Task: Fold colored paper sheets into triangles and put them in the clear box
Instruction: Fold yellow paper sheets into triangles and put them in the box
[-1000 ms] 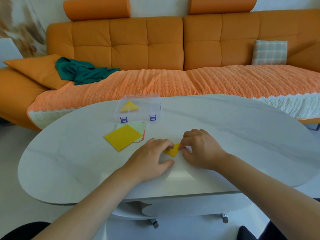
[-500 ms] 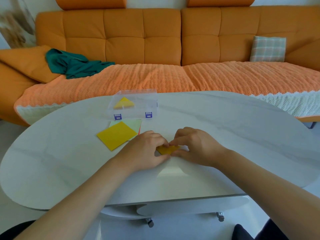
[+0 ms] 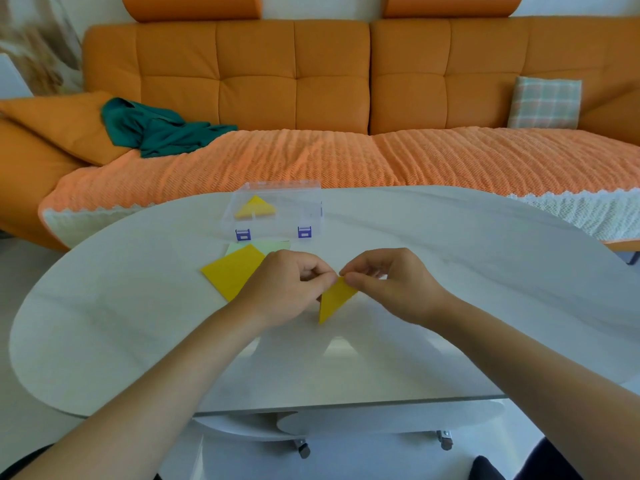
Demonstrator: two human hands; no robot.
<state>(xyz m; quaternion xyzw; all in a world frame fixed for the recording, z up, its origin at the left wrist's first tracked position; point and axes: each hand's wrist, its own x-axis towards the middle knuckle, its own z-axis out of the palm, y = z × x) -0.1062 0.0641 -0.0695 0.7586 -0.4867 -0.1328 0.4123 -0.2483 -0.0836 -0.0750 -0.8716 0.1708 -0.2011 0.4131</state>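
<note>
A folded yellow paper triangle hangs point-down just above the white table. My left hand and my right hand both pinch its top edge between thumb and fingers. Behind them stands the clear box with purple latches, and one folded yellow triangle lies inside it. A stack of flat sheets lies to the left of my hands: a yellow sheet on top, a pale green one under it.
An orange sofa runs along the far side of the table, with a teal cloth and a checked cushion on it. The table's near edge is close to my forearms.
The folded yellow paper was pressed flat on the table under both hands. Now both hands have lifted it and hold it up by its top edge, the point hanging down.
</note>
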